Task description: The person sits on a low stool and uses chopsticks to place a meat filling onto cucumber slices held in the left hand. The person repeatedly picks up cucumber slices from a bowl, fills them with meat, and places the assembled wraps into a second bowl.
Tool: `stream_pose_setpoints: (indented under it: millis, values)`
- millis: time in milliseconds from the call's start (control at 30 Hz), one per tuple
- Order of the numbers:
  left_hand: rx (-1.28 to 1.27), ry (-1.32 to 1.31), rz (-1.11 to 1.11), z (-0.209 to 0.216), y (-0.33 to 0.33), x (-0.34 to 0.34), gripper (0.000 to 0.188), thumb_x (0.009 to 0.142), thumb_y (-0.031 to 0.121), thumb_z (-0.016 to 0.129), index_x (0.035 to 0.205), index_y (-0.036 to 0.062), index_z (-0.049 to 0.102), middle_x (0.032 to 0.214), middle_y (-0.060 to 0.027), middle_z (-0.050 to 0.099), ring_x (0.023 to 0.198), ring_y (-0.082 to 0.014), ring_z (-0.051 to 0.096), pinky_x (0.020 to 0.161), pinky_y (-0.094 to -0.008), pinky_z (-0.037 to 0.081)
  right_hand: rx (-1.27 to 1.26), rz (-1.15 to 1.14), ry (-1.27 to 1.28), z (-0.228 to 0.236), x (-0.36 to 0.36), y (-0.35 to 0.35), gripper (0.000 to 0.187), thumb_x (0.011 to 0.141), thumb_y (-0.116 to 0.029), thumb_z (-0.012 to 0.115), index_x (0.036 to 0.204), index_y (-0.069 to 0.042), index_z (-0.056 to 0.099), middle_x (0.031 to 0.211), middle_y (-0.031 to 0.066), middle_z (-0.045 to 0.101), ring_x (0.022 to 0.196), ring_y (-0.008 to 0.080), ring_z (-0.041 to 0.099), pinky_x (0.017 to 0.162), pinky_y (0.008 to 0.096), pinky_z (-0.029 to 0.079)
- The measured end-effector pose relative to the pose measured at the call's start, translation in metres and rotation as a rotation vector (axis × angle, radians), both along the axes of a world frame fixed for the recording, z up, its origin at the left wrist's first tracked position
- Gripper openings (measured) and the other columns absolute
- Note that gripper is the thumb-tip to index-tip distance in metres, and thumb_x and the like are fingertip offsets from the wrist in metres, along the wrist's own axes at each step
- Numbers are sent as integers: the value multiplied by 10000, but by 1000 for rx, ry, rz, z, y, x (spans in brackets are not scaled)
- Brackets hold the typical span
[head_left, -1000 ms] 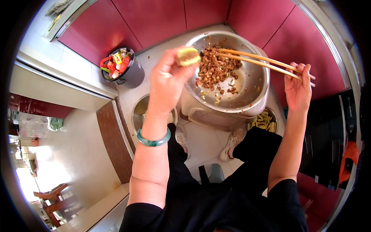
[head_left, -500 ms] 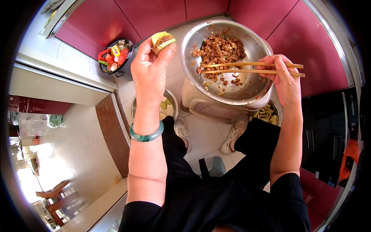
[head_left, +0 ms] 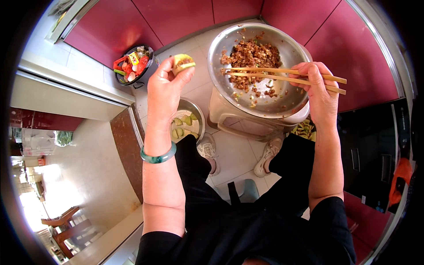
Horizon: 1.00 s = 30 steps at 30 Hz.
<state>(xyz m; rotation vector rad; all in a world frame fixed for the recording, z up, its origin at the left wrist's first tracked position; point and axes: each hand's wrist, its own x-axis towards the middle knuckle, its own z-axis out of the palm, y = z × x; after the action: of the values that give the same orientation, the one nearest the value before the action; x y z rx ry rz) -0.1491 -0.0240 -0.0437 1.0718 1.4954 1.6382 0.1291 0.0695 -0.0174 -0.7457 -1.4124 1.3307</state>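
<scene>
The corner is lined by red cabinets (head_left: 176,17), before which a pale plastic stool (head_left: 223,115) is set on the tiled floor. A wide steel basin (head_left: 290,53) is supported on it, partly filled with brown minced mixture (head_left: 256,55). To the left, a smaller steel bowl (head_left: 199,112) is partly hidden by the left forearm. The left hand (head_left: 165,90) is raised left of the basin, clear of its rim, and the right hand (head_left: 321,90) is held over the basin's right edge. By the right, two wooden chopsticks (head_left: 282,71) are gripped, their tips directed at the mixture's left side; whether contact is made cannot be told. By the left, a filled green vegetable piece (head_left: 183,66) is pinched between thumb and fingers. Green slices (head_left: 179,132) are contained in the smaller bowl.
</scene>
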Motion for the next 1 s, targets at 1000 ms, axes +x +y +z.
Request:
stream_pose_setpoints:
  millis: [1000]
  values:
    - [-255,88,-259,-12,-5,10,254,769,-57,535,1021,-45,563,941,-33,604,849,-77,560,787,-220,445,241,90,-57,27,4,-27,208,913,-84,465,825,57,590,853,135,588,787,180,590,747,300,503]
